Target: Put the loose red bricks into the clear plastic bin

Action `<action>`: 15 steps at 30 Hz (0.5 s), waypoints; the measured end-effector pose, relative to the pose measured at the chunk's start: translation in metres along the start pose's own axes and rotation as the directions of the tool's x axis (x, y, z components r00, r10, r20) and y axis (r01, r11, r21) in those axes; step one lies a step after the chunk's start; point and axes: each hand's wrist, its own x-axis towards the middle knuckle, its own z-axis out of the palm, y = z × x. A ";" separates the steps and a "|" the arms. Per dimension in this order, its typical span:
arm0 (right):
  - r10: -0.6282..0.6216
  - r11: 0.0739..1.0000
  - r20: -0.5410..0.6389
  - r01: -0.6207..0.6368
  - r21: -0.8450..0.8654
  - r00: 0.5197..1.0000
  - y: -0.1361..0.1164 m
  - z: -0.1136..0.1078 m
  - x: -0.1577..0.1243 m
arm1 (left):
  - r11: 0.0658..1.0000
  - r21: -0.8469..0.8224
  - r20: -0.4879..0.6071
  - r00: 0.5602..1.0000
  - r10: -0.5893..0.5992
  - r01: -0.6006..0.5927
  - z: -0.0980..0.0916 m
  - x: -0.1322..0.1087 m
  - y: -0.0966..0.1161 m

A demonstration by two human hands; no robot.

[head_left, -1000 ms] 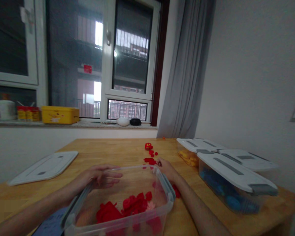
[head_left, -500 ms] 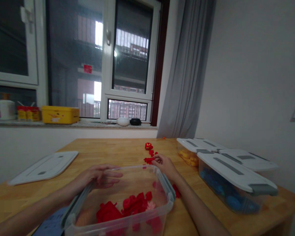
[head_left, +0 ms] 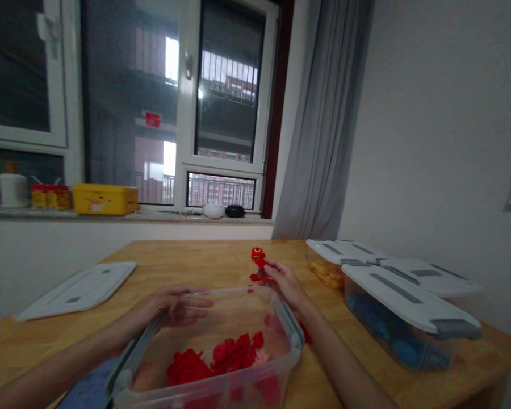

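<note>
While the left hand [head_left: 174, 304] lies over the left rim of a clear plastic tub [head_left: 290, 341], open and relaxed with its fingers loosely extended and holding nothing, the right hand [head_left: 286, 287] reaches just past the far rim toward a small scatter of red plastic pieces [head_left: 259, 264] on the wooden table [head_left: 174, 255]. Its fingers are narrowly parted and right at those pieces, but whether they hold one cannot be told at this size. More red pieces [head_left: 232, 353] lie heaped on the floor of the tub, and a stray red piece [head_left: 305, 333] sits on the table just beside the tub's right wall. Further right stand a clear box of yellow pieces [head_left: 323, 271] and a clear box of blue pieces [head_left: 387, 324], both under white lids, while a loose white lid [head_left: 79, 291] lies flat on the left of the table. Behind, a yellow box [head_left: 104, 199] stands on the windowsill [head_left: 153, 217]
</note>
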 end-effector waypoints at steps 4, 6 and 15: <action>0.057 0.982 0.149 -0.082 0.168 0.987 -0.009 0.016 -0.014 | 1.000 -0.013 0.023 1.000 0.014 -0.014 0.000 0.000 0.001; 0.071 0.982 0.233 -0.109 0.154 0.970 -0.011 0.019 -0.019 | 1.000 -0.011 0.028 1.000 0.007 -0.007 0.000 0.001 0.002; 0.083 0.989 0.344 -0.119 0.083 0.935 -0.005 0.013 -0.018 | 1.000 0.001 0.035 0.999 -0.001 0.001 -0.007 0.006 -0.002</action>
